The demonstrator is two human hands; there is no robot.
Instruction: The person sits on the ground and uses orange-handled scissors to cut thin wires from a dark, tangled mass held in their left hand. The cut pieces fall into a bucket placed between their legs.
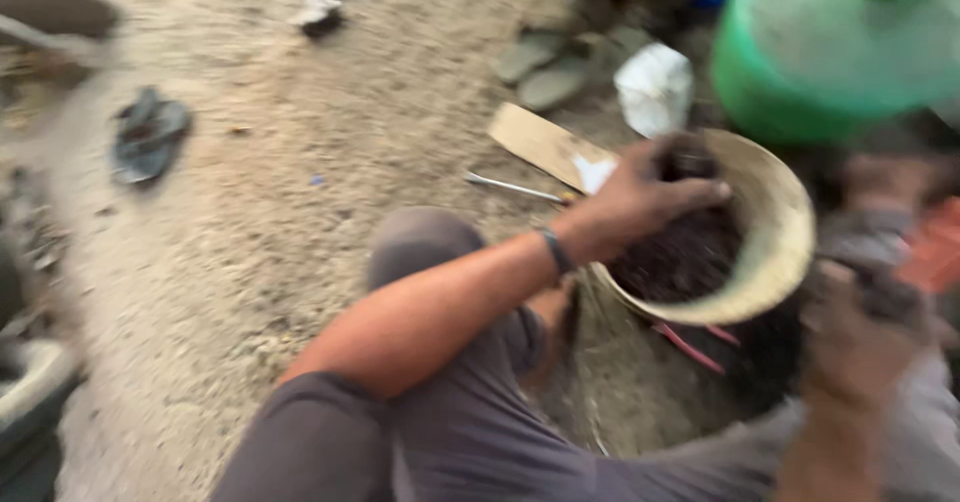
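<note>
- Sandy ground [300, 162] lies open left of the pale round bowl [775, 232]; a green container [800, 62] crowds its upper right edge.
- Your left hand [650, 197] curls over the bowl's near rim, fingers on the dark soil [685, 262] inside.
- Your right hand [850, 342], just right of the bowl, is blurred; I cannot tell its grip.
- A wooden plank [540, 142] lies left of the bowl.

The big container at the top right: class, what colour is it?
Green. The container shows best in the head view, though blurred.
</note>
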